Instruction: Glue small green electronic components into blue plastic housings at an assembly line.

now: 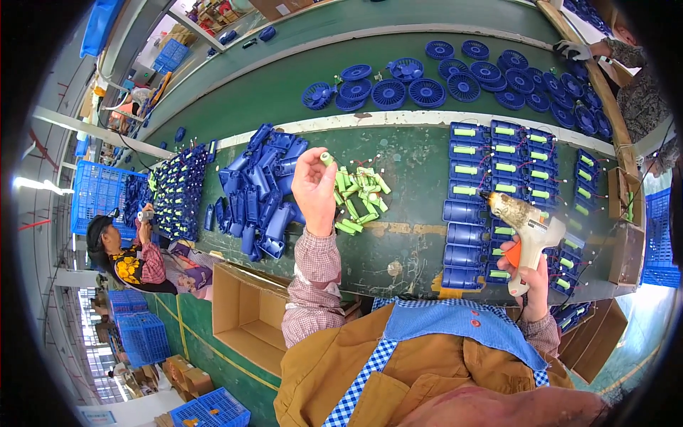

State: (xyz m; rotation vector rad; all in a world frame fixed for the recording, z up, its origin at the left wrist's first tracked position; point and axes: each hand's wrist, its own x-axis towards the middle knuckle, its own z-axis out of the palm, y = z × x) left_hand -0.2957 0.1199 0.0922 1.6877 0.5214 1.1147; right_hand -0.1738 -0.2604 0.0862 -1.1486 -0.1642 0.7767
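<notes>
My left hand [314, 196] is raised above the green bench, its thumb and fingers closed on a light-green cylindrical battery [327, 159]. Just beside it lies a loose pile of similar green batteries [365, 191] with thin leads. My right hand [538, 286] grips a white hot glue gun [535, 238] with an orange trigger. Its dirty nozzle is at the rows of blue plastic half-shells [466, 234]. Many shells there hold a green battery and red wires; several in the leftmost row are bare inside. Further left is a heap of blue shells [260, 188].
Round blue fan grilles [427, 93] cover part of the green belt beyond the bench. A co-worker [131, 252] sits at left by more filled shells [178, 192]; another person's gloved hand [573, 50] is at far right. An open cardboard box [245, 313] stands below the front edge.
</notes>
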